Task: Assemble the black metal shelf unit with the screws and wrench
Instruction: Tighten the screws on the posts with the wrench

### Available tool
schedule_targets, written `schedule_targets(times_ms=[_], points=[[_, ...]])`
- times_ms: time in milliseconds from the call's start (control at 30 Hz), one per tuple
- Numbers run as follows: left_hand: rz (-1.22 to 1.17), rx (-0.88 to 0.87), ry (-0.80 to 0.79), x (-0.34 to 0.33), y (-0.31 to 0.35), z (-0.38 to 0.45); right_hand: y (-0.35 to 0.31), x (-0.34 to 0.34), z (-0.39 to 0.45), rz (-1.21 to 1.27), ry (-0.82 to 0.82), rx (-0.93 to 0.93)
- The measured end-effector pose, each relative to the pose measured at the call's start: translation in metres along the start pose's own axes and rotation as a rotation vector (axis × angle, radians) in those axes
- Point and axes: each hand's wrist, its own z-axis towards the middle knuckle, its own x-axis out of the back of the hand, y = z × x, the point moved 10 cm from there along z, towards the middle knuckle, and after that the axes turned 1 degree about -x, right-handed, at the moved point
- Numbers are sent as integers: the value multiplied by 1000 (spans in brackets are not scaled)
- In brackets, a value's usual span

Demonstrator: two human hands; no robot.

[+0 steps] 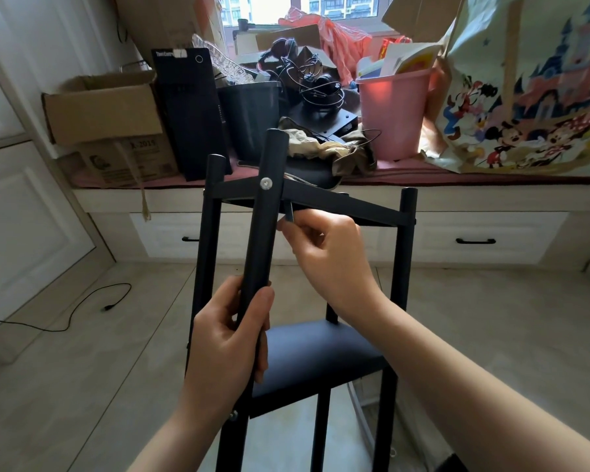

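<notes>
Head view — left hand (230,330) grips upright post (263,229), right hand (327,257) pinches wrench (289,212)

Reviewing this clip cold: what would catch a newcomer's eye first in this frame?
Centre frame, the left hand grips a black post of the shelf unit, a silver screw shining near its top. Just right of it, the right hand pinches a small wrench. Behind, a pink bucket stands on the cluttered window seat.

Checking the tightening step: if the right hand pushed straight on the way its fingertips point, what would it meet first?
Probably the near black post. The right hand, pinching the wrench, points left and slightly up, toward that post gripped by the left hand; depth unclear.
</notes>
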Motion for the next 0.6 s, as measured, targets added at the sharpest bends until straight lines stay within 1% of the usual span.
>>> schedule_targets(times_ms=[133, 300, 600], points=[[1, 5, -2, -1, 0, -1, -1, 3, -2, -23, 29, 42], [-11, 13, -6, -3, 0, -2, 6, 5, -1, -39, 76, -1], [-29, 17, -2, -3, 1, -4, 6, -5, -1, -32, 156, 1]])
